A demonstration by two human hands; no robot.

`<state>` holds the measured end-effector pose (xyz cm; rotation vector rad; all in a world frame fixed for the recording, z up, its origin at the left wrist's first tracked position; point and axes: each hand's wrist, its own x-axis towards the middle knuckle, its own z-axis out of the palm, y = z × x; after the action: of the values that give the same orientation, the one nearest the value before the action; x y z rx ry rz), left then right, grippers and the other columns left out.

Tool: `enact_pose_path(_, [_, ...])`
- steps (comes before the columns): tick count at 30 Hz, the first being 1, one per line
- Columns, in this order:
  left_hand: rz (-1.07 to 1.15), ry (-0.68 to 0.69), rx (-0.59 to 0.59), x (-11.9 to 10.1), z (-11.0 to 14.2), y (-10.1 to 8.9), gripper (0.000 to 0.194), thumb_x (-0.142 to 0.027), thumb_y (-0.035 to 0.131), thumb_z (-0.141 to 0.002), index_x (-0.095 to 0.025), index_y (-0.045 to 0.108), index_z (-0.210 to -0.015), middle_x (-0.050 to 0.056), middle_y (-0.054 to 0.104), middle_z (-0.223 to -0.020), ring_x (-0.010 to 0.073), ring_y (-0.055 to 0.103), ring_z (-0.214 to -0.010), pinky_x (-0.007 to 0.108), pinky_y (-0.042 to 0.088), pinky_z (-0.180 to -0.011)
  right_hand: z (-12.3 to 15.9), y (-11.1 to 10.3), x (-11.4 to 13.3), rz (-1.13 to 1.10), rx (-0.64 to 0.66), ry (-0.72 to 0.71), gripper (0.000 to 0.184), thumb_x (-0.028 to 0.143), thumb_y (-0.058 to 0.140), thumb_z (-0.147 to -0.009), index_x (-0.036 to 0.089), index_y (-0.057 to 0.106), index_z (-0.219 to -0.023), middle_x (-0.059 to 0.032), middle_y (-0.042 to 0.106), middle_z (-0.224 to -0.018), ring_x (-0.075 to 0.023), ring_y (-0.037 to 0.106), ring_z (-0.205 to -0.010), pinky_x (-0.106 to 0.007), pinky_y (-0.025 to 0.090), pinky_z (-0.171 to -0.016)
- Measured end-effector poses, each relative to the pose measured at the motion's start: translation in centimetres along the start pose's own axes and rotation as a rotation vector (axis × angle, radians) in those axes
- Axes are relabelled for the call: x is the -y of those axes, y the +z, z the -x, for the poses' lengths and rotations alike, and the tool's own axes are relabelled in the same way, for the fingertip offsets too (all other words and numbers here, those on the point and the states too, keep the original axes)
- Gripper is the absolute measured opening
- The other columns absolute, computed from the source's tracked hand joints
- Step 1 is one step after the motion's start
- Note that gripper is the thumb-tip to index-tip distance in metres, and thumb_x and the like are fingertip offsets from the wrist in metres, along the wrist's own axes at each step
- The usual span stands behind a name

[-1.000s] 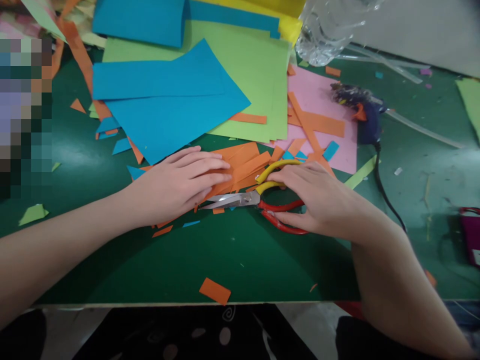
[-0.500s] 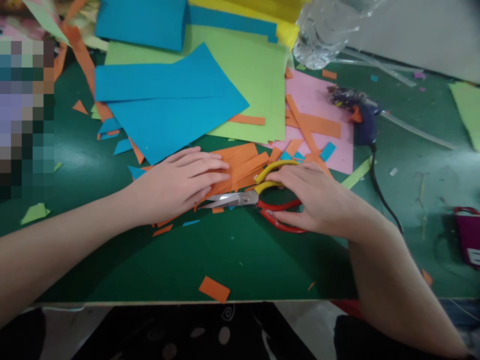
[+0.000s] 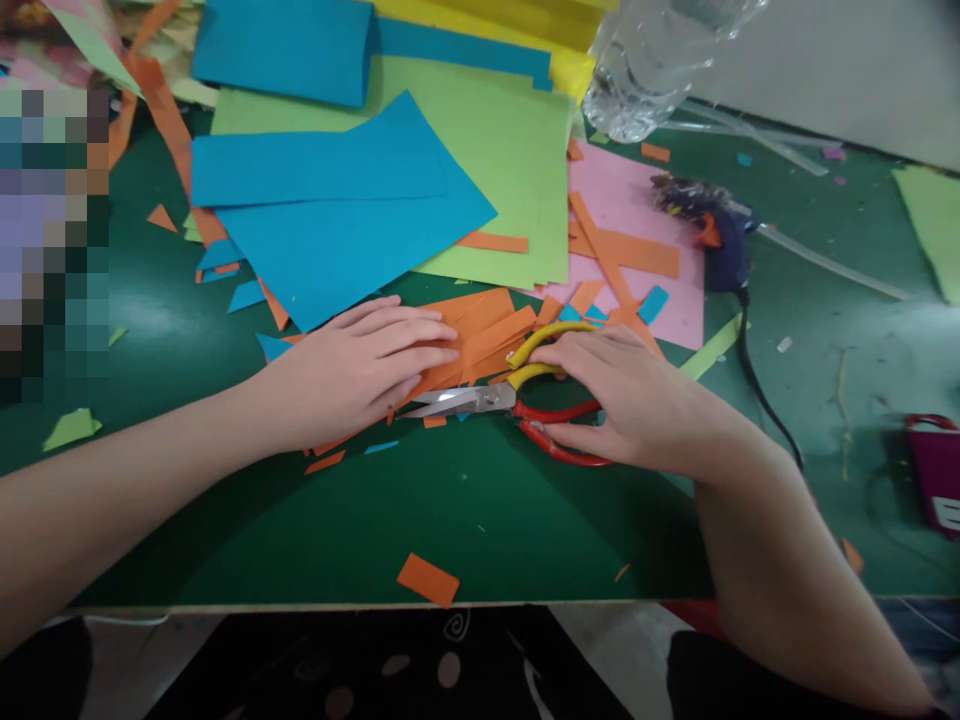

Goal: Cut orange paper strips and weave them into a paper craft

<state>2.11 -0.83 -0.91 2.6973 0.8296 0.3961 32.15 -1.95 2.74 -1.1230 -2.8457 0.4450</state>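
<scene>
My left hand (image 3: pixel 375 365) lies flat, fingers stretched out, over a heap of orange paper strips (image 3: pixel 484 330) on the green table. My right hand (image 3: pixel 622 400) has its fingers through the handles of a pair of scissors (image 3: pixel 491 398), one handle yellow and one red. The blades point left and are slightly parted, their tips close under my left hand. Small orange and blue scraps lie around the blades. Just beyond my left hand is a large blue paper sheet (image 3: pixel 337 240).
Light green sheets (image 3: pixel 525 180) and a pink sheet (image 3: pixel 637 180) lie farther back. A glue gun (image 3: pixel 727 245) with a cord rests at the right, near a clear plastic bottle (image 3: pixel 630 80). One orange scrap (image 3: pixel 427 580) sits at the front edge. A purple object (image 3: pixel 934 470) is far right.
Both hands and the scissors stay where they were. Only the camera view has shifted very slightly.
</scene>
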Motion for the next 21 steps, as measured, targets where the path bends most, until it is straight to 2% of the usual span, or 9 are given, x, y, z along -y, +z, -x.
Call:
enact_pose_path(12, [0.004,-0.002,-0.008,0.08,0.15,0.08,0.035,-0.023,0.037,-0.103,-0.021,0.057,-0.132,0.004,0.055,-0.142,0.0217,0.046,-0.135,0.044,0.029,-0.119,0.04,0.0,-0.08,-0.015,0.014,0.016,0.041,0.043,0.059,-0.087,0.018,0.059,-0.12,-0.0123,0.068,-0.114,-0.0307,0.063,-0.106,-0.047,0.045,-0.093])
enact_pose_path(21, [-0.003,-0.007,0.011,0.01,0.19,-0.01,0.035,-0.023,0.036,-0.103,-0.02,0.057,-0.132,0.004,0.054,-0.143,0.0214,0.044,-0.137,0.044,0.029,-0.119,0.11,0.05,0.03,-0.013,-0.007,0.012,0.038,0.044,0.056,-0.089,0.021,0.058,-0.119,-0.0103,0.069,-0.114,-0.0309,0.063,-0.108,-0.049,0.044,-0.095])
